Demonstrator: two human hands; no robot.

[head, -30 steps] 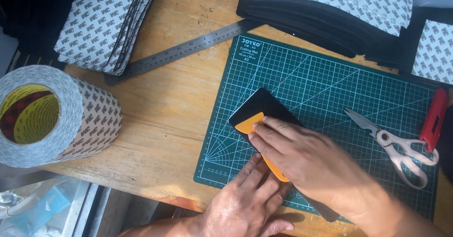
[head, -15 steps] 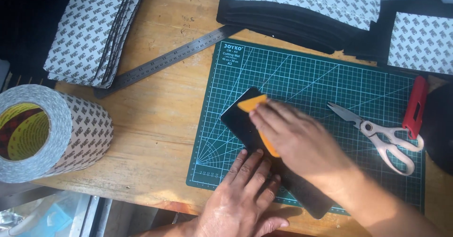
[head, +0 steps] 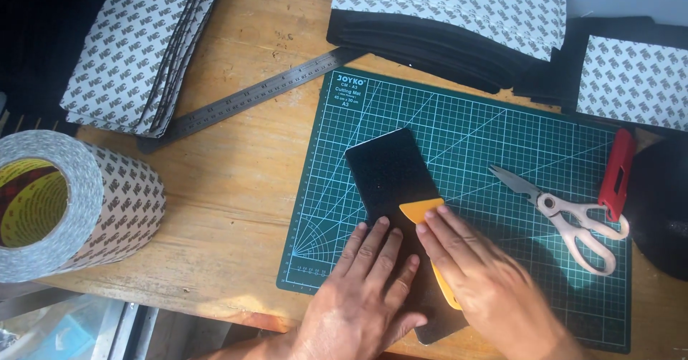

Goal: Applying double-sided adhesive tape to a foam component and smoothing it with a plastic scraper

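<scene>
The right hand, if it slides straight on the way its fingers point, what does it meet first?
The right hand presses an orange scraper on the black strip. It points up-left along the strip; past the strip's far end lies bare cutting mat, then probably the steel ruler.

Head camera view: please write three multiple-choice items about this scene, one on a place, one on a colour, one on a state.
1. Where do the scissors lie?
A. on the green cutting mat
B. on the tape roll
C. on the steel ruler

2. What colour is the scraper under the right hand?
A. blue
B. orange
C. white

3. How is the left hand placed?
A. closed in a fist
B. lifted above the mat
C. flat on the black strip

Answers: 1 A, green grid shows around them. 2 B, its orange edge shows beyond the fingers. 3 C, fingers spread, pressing the strip.
</scene>
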